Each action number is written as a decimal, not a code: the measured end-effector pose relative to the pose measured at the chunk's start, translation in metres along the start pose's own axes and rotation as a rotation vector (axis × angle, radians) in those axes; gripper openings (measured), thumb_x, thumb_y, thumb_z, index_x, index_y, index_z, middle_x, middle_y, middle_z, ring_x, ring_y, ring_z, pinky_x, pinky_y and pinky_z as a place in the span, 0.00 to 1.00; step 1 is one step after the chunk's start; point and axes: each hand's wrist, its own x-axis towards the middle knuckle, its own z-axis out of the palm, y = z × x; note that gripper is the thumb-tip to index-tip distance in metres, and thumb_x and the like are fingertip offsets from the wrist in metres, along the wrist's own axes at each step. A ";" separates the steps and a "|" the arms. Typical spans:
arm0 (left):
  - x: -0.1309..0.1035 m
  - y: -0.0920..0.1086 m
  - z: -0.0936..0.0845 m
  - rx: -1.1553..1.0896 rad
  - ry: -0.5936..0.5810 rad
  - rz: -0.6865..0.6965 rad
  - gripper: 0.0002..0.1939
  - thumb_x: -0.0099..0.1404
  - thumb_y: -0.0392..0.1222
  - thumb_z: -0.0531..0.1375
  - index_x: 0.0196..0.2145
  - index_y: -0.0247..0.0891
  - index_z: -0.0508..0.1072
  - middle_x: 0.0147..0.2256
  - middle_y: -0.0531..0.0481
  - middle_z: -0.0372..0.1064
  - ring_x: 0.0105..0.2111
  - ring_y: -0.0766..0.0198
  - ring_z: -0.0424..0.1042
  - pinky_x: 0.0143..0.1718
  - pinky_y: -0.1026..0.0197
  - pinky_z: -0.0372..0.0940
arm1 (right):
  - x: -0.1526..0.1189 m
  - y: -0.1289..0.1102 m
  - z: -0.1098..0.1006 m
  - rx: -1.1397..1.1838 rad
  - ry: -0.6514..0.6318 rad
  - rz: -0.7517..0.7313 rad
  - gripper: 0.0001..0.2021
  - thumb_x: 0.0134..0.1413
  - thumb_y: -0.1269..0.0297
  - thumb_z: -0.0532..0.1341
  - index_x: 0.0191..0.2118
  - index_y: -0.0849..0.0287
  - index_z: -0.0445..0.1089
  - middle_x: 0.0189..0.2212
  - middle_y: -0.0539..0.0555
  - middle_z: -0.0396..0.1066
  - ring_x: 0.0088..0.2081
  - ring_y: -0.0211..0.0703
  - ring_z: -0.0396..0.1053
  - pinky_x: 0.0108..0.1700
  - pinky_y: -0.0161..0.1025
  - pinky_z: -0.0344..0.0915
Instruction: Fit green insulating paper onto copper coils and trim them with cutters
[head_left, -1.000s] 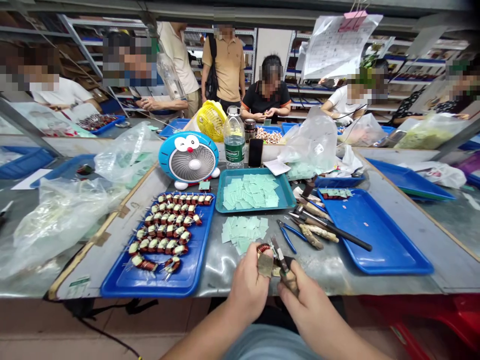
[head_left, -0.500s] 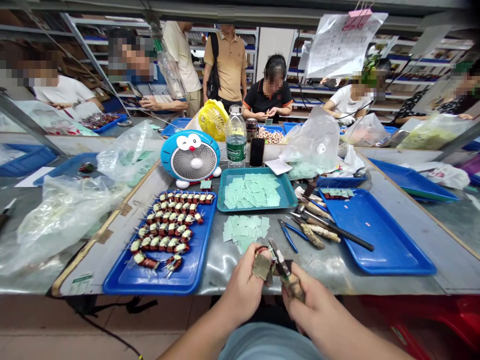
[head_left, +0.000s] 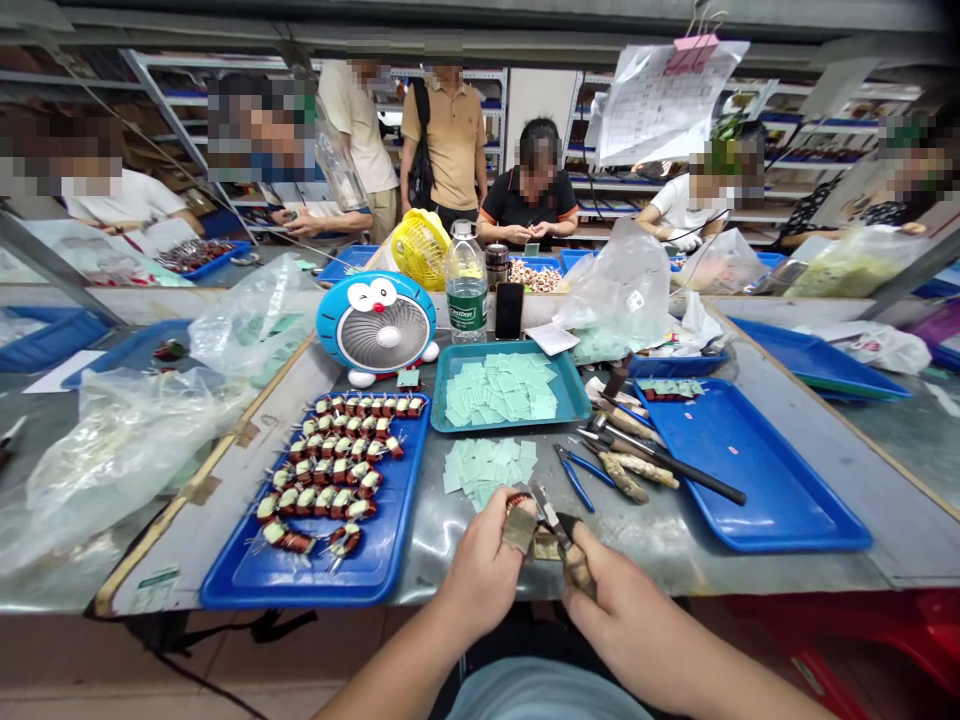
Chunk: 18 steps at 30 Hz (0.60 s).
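Note:
My left hand (head_left: 487, 560) is closed round a small copper-wound coil (head_left: 517, 502), with a worn cloth-like wrap on a finger. Closed around the wrapped handle of a metal tool (head_left: 552, 518) is my right hand (head_left: 611, 590); the tool's tip lies close beside the coil. Just beyond my hands, loose pale green sheets (head_left: 491, 468) lie on the metal table. More sheets (head_left: 502, 388) fill a teal tray (head_left: 437, 400). On the left, a blue tray (head_left: 300, 585) holds rows of wound coils (head_left: 322, 472).
Blue-handled pliers (head_left: 576, 475), a hammer (head_left: 675, 462) and other tools lie to the right, near a blue tray (head_left: 780, 490) with a few coils. Behind stand a blue fan (head_left: 379, 325), a bottle (head_left: 466, 285) and a phone (head_left: 509, 310). Several people are across the table.
The view has shifted slightly, so the table items sit a little lower. The tool in my right hand has tilted slightly, and my hands remain close together.

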 end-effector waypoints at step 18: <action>-0.008 -0.003 0.009 0.057 0.142 -0.012 0.20 0.77 0.57 0.46 0.38 0.40 0.66 0.32 0.51 0.69 0.33 0.60 0.68 0.36 0.59 0.57 | 0.009 0.009 0.027 -0.154 0.209 -0.021 0.09 0.59 0.73 0.51 0.44 0.64 0.64 0.39 0.52 0.66 0.37 0.29 0.59 0.41 0.26 0.49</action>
